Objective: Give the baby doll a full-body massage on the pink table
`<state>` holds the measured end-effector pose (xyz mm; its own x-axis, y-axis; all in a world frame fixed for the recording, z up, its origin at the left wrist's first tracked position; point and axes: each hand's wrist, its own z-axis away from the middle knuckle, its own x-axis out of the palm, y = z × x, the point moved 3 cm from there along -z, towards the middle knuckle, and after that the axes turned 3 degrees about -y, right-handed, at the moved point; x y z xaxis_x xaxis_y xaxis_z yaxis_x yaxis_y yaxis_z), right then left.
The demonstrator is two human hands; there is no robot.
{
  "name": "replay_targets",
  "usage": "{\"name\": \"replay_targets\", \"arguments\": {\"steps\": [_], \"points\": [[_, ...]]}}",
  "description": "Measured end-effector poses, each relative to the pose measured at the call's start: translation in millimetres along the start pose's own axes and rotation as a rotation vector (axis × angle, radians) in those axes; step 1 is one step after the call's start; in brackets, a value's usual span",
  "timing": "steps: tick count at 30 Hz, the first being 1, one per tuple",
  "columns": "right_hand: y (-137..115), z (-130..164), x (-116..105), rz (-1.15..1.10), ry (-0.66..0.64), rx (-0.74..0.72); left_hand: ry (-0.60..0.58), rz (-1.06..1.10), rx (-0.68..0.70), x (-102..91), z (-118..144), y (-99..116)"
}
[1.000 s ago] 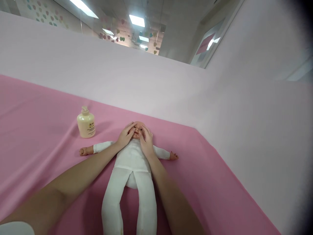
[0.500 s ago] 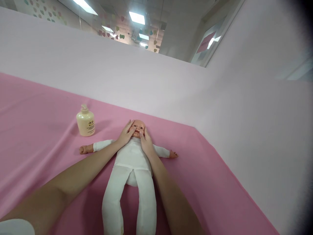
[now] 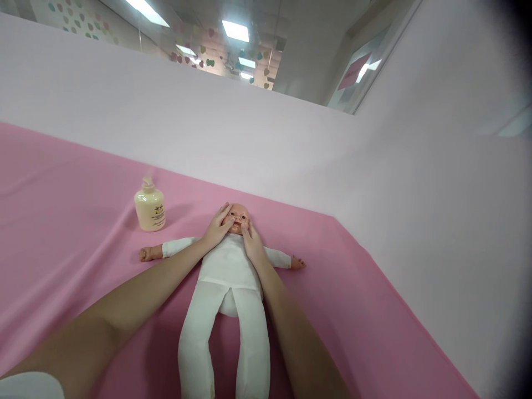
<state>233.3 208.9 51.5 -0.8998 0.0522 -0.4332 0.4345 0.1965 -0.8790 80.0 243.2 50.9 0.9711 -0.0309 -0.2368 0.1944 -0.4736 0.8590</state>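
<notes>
A wide pink cloth sheet (image 3: 374, 310) covers the surface, meeting a pale lilac fabric backdrop (image 3: 208, 127) behind it. On the sheet a soft baby doll in a white suit (image 3: 226, 277) lies face up, arms spread, legs towards the camera. A squat cream plastic pump bottle (image 3: 150, 208) stands upright near its head, apart from it. The left hand (image 3: 216, 228) and right hand (image 3: 252, 244) lie flat with fingers extended against the doll's cheeks, gripping nothing.

Pink sheet (image 3: 75, 183) w/ doll (image 3: 226, 277) & lotion bottle (image 3: 150, 209).
</notes>
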Motion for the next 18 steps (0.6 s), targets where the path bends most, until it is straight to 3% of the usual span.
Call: {"name": "replay_targets", "arguments": {"steps": [4,7,10,13,18], "points": [[1,-3,0,-0.017,-0.006,0.036,0.032,0.021,-0.082,0.9,0,-4],[1,-7,0,-0.031,0.004,0.048,0.028,-0.005,-0.001,1.6,0,-2],[-5,-11,1,-0.049,-0.038,-0.119,0.019,-0.027,0.091,1.7,0,0],[-11,-10,1,-0.029,-0.085,-0.268,0.007,-0.022,0.089,1.6,0,0],[-10,-6,-1,-0.030,-0.067,-0.279,0.002,-0.011,0.026,2.0,0,-4]]}}
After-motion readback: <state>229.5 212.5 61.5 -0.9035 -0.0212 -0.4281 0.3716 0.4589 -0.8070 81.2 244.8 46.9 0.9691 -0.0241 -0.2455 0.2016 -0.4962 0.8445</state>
